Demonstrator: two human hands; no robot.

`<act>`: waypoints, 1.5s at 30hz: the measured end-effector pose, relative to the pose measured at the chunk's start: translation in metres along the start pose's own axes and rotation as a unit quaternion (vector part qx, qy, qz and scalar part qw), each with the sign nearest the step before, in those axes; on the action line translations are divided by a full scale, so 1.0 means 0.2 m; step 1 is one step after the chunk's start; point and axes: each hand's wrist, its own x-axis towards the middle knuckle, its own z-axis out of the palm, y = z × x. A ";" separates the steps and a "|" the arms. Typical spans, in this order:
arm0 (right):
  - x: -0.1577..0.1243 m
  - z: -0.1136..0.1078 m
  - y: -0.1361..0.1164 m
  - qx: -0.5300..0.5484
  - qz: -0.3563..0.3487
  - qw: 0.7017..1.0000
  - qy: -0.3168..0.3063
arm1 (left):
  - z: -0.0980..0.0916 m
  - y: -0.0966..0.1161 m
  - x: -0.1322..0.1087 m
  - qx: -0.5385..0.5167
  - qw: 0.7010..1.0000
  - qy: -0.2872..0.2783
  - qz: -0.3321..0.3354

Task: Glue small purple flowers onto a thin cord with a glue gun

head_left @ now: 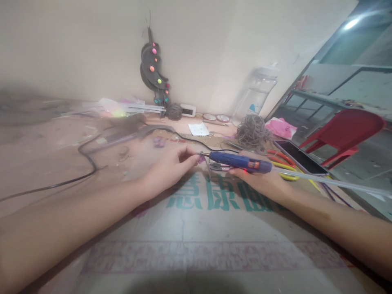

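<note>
My left hand (171, 165) pinches a small purple piece (201, 159) between thumb and fingertips. The metal tip of a blue glue gun (240, 161) points left and meets or nearly meets that piece. Behind the gun, my right hand (257, 179) is closed round it, partly hidden by its body. A long clear glue stick (324, 178) runs out of the gun's back end to the right. Small pliers or cutters (219, 167) lie just below the gun, by my right fingertips. Another small purple piece (159, 141) rests on the table beyond my left hand.
A ball of grey yarn (252, 132), a water bottle (257, 96), a phone (301, 157) and orange and yellow handles (286, 169) are at the right. A black cable (82, 175) crosses the left. A decorated crescent (151, 69) hangs on the wall; a red chair (346, 130) stands beyond.
</note>
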 end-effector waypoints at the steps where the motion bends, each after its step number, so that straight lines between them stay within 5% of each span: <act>1: 0.00 0.00 0.00 -0.001 -0.002 1.000 0.002 | 0.00 0.00 0.00 -0.001 1.000 0.000 0.000; 28: 0.01 -0.01 0.01 -0.026 -0.027 0.999 -0.011 | 0.00 0.01 0.01 -0.035 0.999 0.013 -0.021; 37: 0.02 -0.06 0.01 0.156 0.039 0.984 -0.079 | -0.01 0.02 0.01 -0.044 0.998 0.011 -0.032; 41: 0.08 -0.10 -0.03 0.239 0.014 0.970 -0.034 | -0.01 0.02 0.01 -0.042 0.998 0.014 -0.033; 45: 0.23 -0.16 -0.08 0.148 0.014 0.989 0.022 | 0.00 0.00 0.01 -0.033 0.999 0.000 -0.027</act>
